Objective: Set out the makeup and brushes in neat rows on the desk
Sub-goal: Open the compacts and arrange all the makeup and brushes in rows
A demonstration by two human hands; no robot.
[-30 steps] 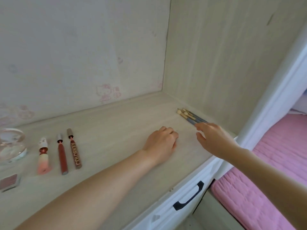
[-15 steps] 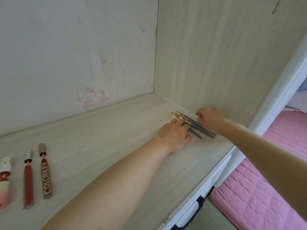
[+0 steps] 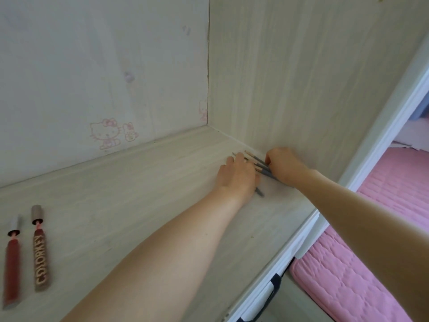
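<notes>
Several thin makeup brushes (image 3: 260,165) with grey handles and pale tips lie fanned out on the light wooden desk (image 3: 130,196), close to the right side wall. My left hand (image 3: 239,175) lies palm down over their left part, fingers resting on them. One grey handle end (image 3: 260,192) pokes out from under its palm. My right hand (image 3: 286,166) sits at the wall side of the bundle, its curled fingers and thumb pinching the handles. Two lip gloss tubes, a red one (image 3: 11,259) and a brown one (image 3: 41,254), lie side by side at the far left.
The desk is boxed in by a back wall with cartoon stickers (image 3: 106,133) and a wooden side panel (image 3: 301,77). A white drawer with a black handle (image 3: 275,289) runs under the front edge. A pink bed (image 3: 383,228) lies to the right.
My left hand slid right and now covers the brushes. My right hand moved up to the wall side of the bundle and took hold. The brushes are more fanned out. The view shifted right.
</notes>
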